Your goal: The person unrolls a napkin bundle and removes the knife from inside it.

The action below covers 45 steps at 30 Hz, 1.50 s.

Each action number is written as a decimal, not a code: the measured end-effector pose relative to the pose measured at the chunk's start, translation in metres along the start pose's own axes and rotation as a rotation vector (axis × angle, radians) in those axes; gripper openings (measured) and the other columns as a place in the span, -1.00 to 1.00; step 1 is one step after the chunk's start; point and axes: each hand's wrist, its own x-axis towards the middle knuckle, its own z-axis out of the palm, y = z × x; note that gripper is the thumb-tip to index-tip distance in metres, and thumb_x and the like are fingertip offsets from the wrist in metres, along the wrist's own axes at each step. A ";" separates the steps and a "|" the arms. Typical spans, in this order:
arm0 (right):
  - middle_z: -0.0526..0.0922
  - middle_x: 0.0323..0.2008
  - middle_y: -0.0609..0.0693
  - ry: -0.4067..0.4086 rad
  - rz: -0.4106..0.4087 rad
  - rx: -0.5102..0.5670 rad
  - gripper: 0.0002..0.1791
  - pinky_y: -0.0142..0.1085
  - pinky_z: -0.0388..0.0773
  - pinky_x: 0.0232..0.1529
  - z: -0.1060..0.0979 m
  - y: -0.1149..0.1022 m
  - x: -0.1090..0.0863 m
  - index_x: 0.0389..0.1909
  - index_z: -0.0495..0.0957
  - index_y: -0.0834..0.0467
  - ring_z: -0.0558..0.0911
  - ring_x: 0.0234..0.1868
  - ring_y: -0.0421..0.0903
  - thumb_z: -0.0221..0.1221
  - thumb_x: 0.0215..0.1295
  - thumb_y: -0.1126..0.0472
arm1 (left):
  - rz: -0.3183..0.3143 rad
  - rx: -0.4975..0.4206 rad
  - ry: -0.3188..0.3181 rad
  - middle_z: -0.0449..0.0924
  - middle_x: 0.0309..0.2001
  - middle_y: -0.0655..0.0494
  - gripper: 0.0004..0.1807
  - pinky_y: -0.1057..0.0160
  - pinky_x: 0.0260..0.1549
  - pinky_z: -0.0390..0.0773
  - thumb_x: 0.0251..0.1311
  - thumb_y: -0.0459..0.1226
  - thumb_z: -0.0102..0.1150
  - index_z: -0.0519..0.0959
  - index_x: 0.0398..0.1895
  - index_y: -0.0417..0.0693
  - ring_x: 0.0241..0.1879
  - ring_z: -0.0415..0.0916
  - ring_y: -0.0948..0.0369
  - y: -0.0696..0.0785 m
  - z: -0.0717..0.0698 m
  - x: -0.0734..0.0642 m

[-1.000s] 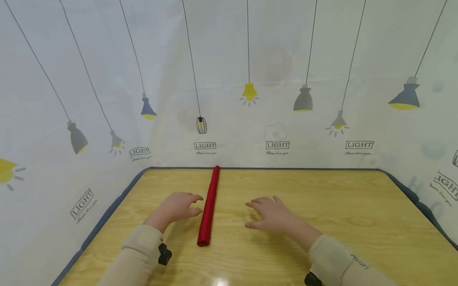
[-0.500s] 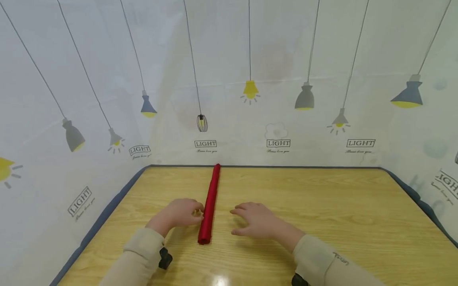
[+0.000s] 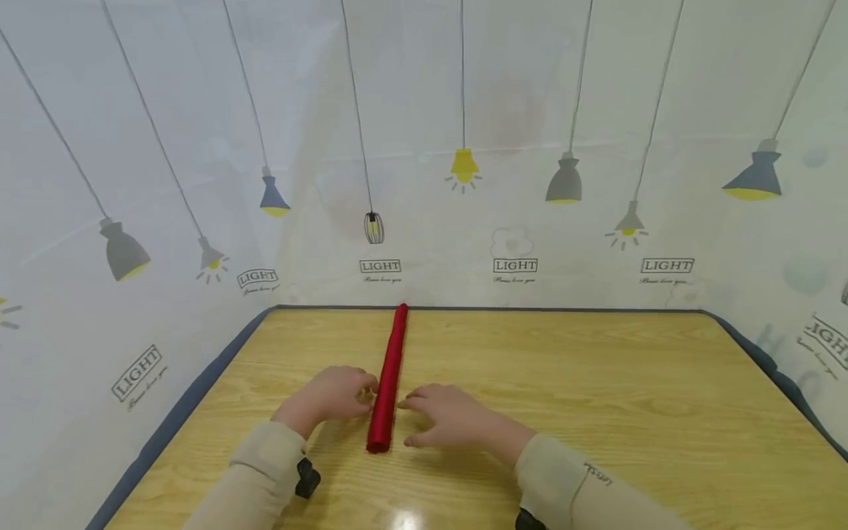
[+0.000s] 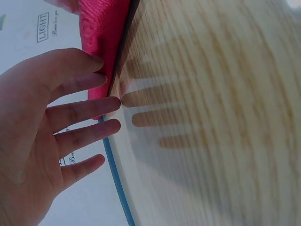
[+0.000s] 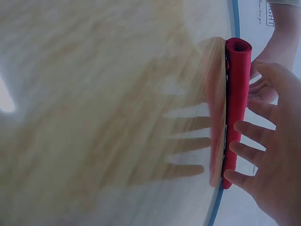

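A long red roll of fabric point(image 3: 389, 383) lies lengthwise on the wooden table, its far end at the back edge. Its near end shows a spiral of wound layers in the right wrist view, where the roll point(image 5: 238, 89) stands between both hands. On its left side is my left hand point(image 3: 338, 394), fingertips right at the cloth, fingers spread and slightly bent in the left wrist view. From the other side my right hand point(image 3: 450, 416) comes close, thumb and fingers apart, fingertips just beside the roll. Neither hand grips it.
The wood-grain table point(image 3: 563, 383) has a dark blue edging point(image 3: 530, 309) along its back and sides. Behind and beside it hangs a pale sheet point(image 3: 424, 96) printed with lamps. Both sleeves carry a dark wrist device point(image 3: 307, 478).
My right hand has moved left, from well off the roll to right beside it. My left hand has shifted slightly right, up to the roll's side. The roll stays in place.
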 end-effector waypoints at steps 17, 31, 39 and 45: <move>0.23 0.42 -0.15 -0.124 -0.051 -0.016 -0.21 0.02 0.17 0.34 0.008 -0.002 -0.001 0.46 0.25 -0.07 0.19 0.42 -0.04 0.08 0.28 -0.34 | 0.020 0.053 0.048 0.46 -0.45 0.28 -0.81 0.21 -0.38 0.50 0.09 -0.15 0.39 0.56 -0.34 0.06 -0.48 0.39 0.27 0.003 0.008 0.009; 0.35 0.35 -0.07 -0.076 -0.030 -0.029 -0.23 -0.02 0.20 0.33 0.004 -0.007 -0.009 0.33 0.40 0.12 0.28 0.38 -0.04 0.18 0.24 -0.27 | 0.127 -0.057 0.039 0.61 -0.10 0.16 -0.63 0.13 0.03 0.50 0.10 -0.20 0.42 0.62 0.00 0.04 -0.05 0.54 0.17 0.009 0.004 0.018; 0.37 0.34 -0.07 -0.090 0.001 0.037 -0.29 -0.03 0.20 0.33 0.003 -0.001 -0.014 0.31 0.43 0.10 0.28 0.38 -0.05 0.15 0.27 -0.26 | 0.179 -0.043 0.053 0.61 -0.14 0.11 -0.64 0.17 -0.01 0.51 0.09 -0.23 0.42 0.64 -0.02 -0.02 -0.11 0.54 0.17 0.017 0.005 0.023; 0.50 0.16 -0.15 -0.067 0.001 0.109 -0.37 -0.06 0.29 0.26 0.000 0.000 -0.017 0.22 0.46 0.04 0.41 0.24 -0.15 0.21 0.25 -0.23 | 0.184 -0.049 0.042 0.61 -0.14 0.12 -0.66 0.18 -0.01 0.51 0.11 -0.27 0.39 0.65 -0.01 -0.02 -0.10 0.55 0.16 0.023 0.002 0.025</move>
